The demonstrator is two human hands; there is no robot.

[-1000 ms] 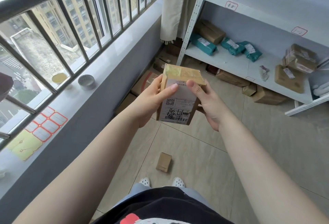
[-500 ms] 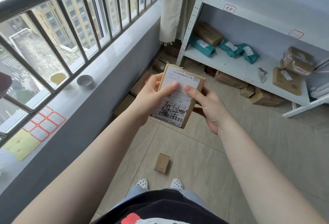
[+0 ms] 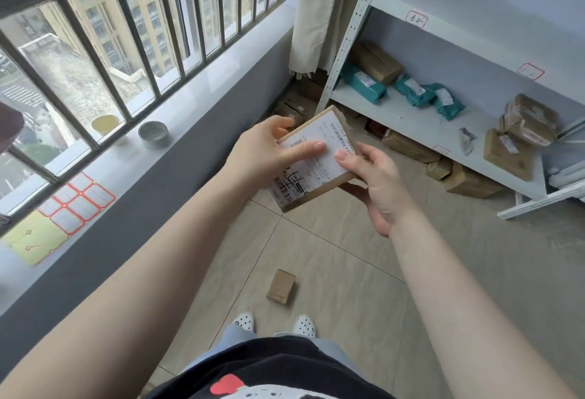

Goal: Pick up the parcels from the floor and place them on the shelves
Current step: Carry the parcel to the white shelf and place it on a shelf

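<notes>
I hold a brown cardboard parcel [image 3: 319, 158] with a white shipping label in both hands at chest height, tilted so the label faces me. My left hand [image 3: 264, 153] grips its left side with the thumb on the label. My right hand [image 3: 375, 185] supports its right edge from below, thumb on top. A small brown parcel [image 3: 281, 286] lies on the tiled floor in front of my shoes. The white metal shelf [image 3: 408, 116] at the right carries teal bags [image 3: 364, 85] and brown boxes [image 3: 509, 153].
A window sill [image 3: 190, 126] with railing runs along the left, holding a round tin [image 3: 153, 134], a yellow cup and sticker sheets [image 3: 76, 204]. More cardboard boxes [image 3: 468, 181] sit on the floor under the shelf and in the corner by the curtain [image 3: 316, 18].
The parcel has been turned in my hands from upright to tilted flat, label now facing up and rotated clockwise. My hands shifted slightly right toward the shelf.
</notes>
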